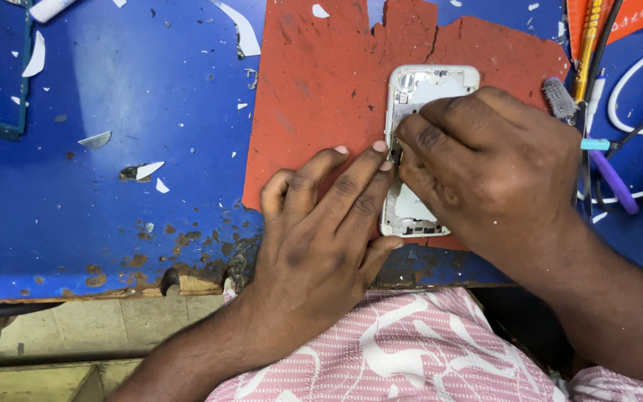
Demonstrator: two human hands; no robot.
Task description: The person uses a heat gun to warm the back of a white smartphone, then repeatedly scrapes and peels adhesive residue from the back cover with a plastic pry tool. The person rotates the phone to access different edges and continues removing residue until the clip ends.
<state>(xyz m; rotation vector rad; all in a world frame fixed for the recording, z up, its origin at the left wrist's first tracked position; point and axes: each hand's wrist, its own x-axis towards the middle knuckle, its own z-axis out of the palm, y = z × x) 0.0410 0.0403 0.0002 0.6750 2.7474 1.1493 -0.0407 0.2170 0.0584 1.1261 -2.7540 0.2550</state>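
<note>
A white opened phone frame [429, 83] lies on a worn red mat [321, 82] on the blue worktable. My left hand [321, 223] rests flat beside the frame, fingertips pressed against its left edge. My right hand [485, 160] covers the frame's middle, its fingers pinched on something small and dark at that same left edge. What the pinched thing is I cannot tell. Only the top and the bottom of the frame show.
Right of the mat lie a small brush [560, 98], a purple-handled tool [613, 179], a yellow tool [588, 45] and white and black cables [638, 67]. White scraps [150, 170] dot the chipped blue tabletop [113, 89]. The table's front edge [187, 286] is worn and broken.
</note>
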